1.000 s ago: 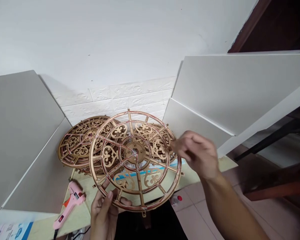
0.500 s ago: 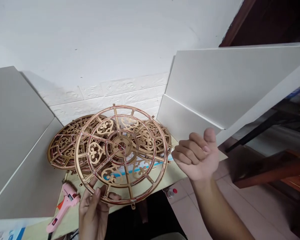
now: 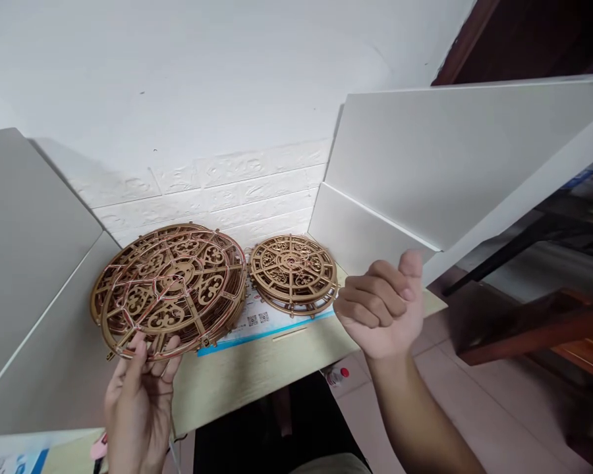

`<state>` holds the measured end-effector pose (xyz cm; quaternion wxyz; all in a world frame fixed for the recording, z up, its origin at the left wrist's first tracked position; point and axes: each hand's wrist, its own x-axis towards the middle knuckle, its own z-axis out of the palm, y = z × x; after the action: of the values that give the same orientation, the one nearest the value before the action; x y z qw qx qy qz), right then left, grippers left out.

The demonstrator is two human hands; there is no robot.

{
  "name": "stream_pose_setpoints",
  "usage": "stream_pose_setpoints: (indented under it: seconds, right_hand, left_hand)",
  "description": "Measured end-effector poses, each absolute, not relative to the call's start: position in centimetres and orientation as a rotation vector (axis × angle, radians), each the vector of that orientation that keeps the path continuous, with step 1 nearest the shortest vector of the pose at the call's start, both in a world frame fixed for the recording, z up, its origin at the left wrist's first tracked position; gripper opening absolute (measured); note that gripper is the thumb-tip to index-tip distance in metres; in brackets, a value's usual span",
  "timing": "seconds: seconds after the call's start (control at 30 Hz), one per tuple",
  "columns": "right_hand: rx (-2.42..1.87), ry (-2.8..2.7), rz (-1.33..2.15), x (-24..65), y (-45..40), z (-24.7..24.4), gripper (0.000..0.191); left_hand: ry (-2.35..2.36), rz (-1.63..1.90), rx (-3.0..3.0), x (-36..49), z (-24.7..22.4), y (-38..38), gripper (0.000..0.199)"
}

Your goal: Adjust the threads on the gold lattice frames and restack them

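Note:
My left hand (image 3: 141, 401) grips the near rim of a round gold openwork frame (image 3: 175, 276) with scroll ornaments and reddish wire along its ribs. The frame is tilted and lies over a stack of similar large frames (image 3: 99, 289); whether it rests fully on them I cannot tell. To the right stands a stack of smaller round gold frames (image 3: 292, 263). Beside that stack, in the air, my right hand (image 3: 383, 306) is closed in a loose fist, thumb up, with nothing seen in it.
A pink glue gun (image 3: 99, 447) is mostly hidden behind my left hand. Blue-edged printed paper (image 3: 264, 329) lies beneath the stacks on the pale tabletop (image 3: 237, 382). Grey panels (image 3: 390, 164) stand on both sides. A red-capped bottle (image 3: 338, 375) is below, on the tiled floor.
My left hand has carried the frame left and away from me, from in front of both stacks onto the large stack. The right hand has barely moved.

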<state>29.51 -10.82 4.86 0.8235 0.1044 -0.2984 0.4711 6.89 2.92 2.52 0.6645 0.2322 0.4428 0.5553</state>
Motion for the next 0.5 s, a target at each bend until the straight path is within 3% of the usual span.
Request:
stream_pose_setpoints:
  seconds: [0.23, 0.37, 0.5]
  right_hand:
    - [0.228, -0.612, 1.024, 29.2, -10.5, 4.2, 0.052]
    - [0.143, -0.588, 0.988, 29.1, -10.4, 3.6, 0.053]
    - [0.203, -0.605, 1.037, 28.9, -10.0, 3.2, 0.053]
  left_hand:
    - [0.905, 1.260, 0.581, 6.6, 2.0, 2.8, 0.014]
    - [0.927, 1.225, 0.739, 5.6, 0.7, 3.1, 0.041]
    - [1.028, 1.256, 0.926, 4.8, -0.7, 3.9, 0.047]
